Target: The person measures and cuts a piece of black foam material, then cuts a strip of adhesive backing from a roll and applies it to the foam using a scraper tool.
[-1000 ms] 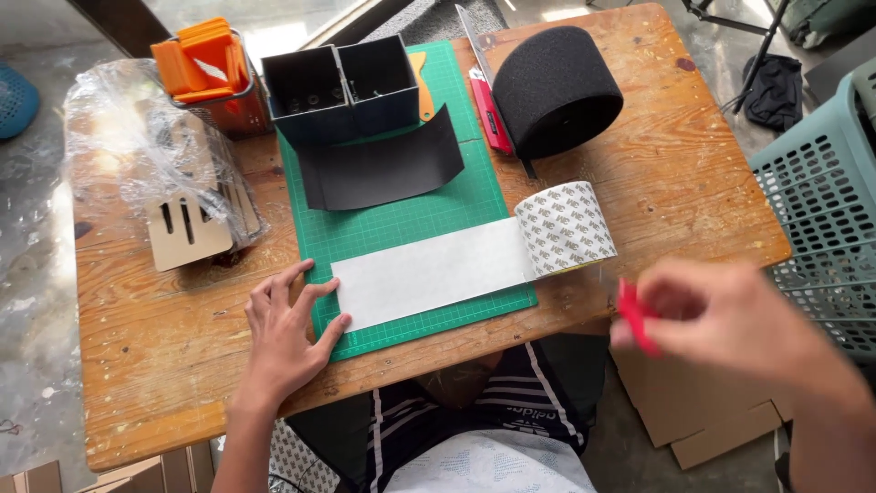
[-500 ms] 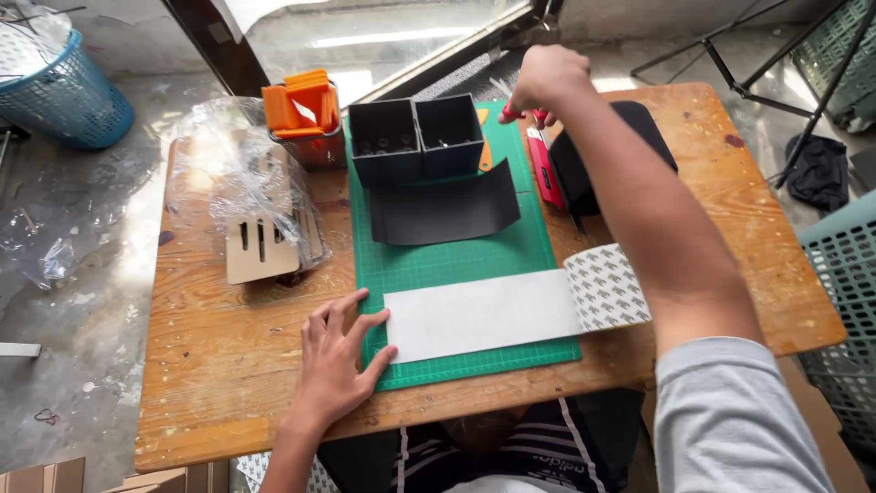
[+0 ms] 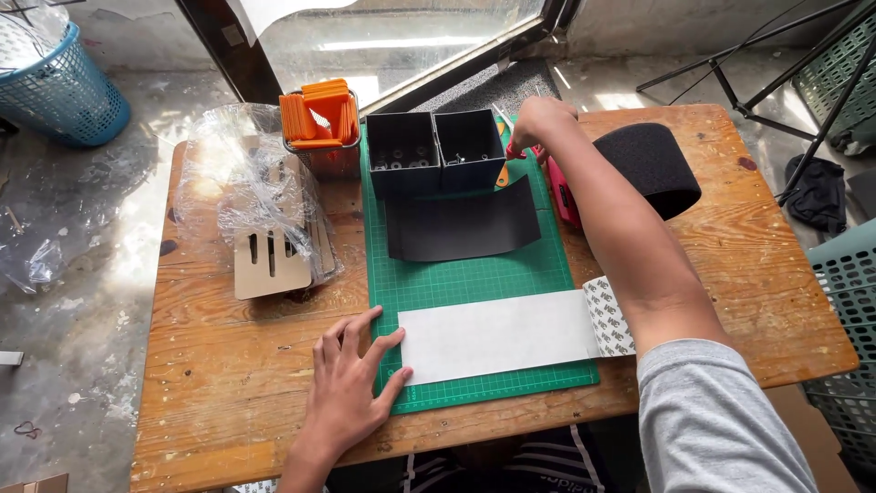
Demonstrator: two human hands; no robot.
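Note:
My left hand (image 3: 351, 383) lies flat with fingers spread on the wooden table (image 3: 228, 365). Its fingertips press the left end of a white strip (image 3: 497, 333) unrolled across the green cutting mat (image 3: 474, 274). The strip's patterned roll (image 3: 610, 315) sits partly hidden behind my right forearm. My right hand (image 3: 540, 121) reaches to the far edge of the mat beside two black open boxes (image 3: 433, 151). It is closed on a small red-handled tool (image 3: 516, 152). A curved black sheet (image 3: 461, 224) lies in front of the boxes.
A red cutter (image 3: 561, 192) and a black foam roll (image 3: 652, 164) lie right of the mat. An orange-filled basket (image 3: 319, 114) and plastic-wrapped wooden pieces (image 3: 265, 228) sit at the left. A blue basket (image 3: 55, 87) stands on the floor, a green crate (image 3: 844, 274) at right.
My right hand carried the red tool from the near right side up to the far edge of the mat by the black boxes. My left hand stayed on the strip.

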